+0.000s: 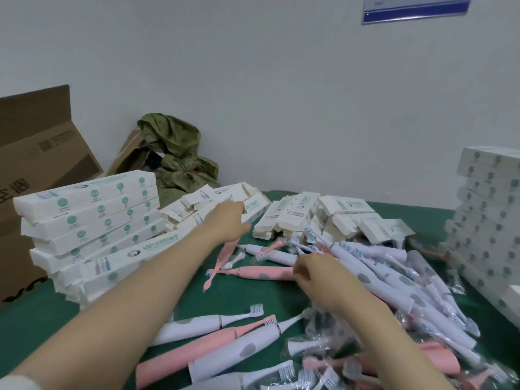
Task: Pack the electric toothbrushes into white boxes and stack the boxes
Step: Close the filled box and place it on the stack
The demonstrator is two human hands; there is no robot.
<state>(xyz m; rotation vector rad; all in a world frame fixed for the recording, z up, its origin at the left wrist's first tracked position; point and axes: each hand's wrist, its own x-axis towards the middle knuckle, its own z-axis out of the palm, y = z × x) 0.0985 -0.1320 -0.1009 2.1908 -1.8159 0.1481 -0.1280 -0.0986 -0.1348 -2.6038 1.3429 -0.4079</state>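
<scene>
The pink toothbrush that you are taking is lying flat near the middle of the green tabletop. Its thick end is under your right hand, and the fingers are curling around that end. A thinner pink brush part is lying across its neck, and the pile of white toothbrushes is lying against it from the right. If you are pulling it out quickly, I think these neighbours are coming along with it and rolling away over the tabletop.

Your left hand is reaching to an open white box at the back. The fingertips are touching it, but I cannot tell whether they are pinching it or only resting on it. The open boxes there are lying loosely on each other, so lifting one is perhaps dragging a second one off.

Your left forearm is passing just beside the left stack of boxes. This stack is uneven in its lower layers, so a sideways move of the arm is probably pushing it over.
</scene>
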